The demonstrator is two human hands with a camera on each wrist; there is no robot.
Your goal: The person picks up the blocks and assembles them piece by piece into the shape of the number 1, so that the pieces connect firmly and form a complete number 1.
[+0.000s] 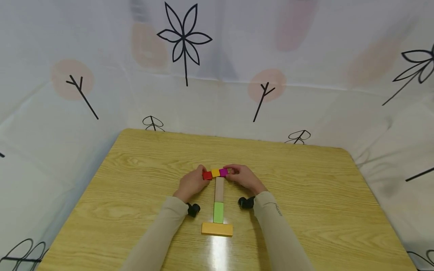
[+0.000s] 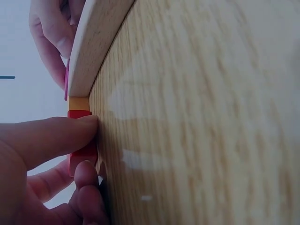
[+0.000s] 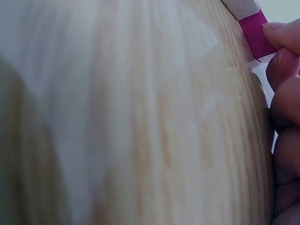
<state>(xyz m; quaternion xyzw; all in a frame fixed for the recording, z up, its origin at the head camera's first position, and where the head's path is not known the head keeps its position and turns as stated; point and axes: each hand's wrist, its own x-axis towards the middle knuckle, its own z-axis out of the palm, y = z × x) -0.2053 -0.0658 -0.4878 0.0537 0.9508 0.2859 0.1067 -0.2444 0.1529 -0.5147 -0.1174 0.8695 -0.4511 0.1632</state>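
Observation:
Three small cubes form a short row on the table: red [image 1: 207,175] at the left, yellow [image 1: 216,172] in the middle, magenta [image 1: 223,172] at the right. My left hand [image 1: 192,183] pinches the red cube [image 2: 79,161] between thumb and fingers. At the other end, my right hand [image 1: 245,177] holds the magenta cube [image 3: 258,35] with thumb and index finger. Below the row a plain wooden block [image 1: 219,189] runs toward me, its far end by the yellow cube. A green block [image 1: 218,212] continues that line, ending at an orange block [image 1: 217,229] laid crosswise.
The blocks lie on a wood-grain table [image 1: 135,158] with rounded far corners. A white cloth [image 1: 217,105] with plant drawings hangs behind and beside it. Black wrist cameras [image 1: 193,210] sit at both sleeves, close to the line of blocks.

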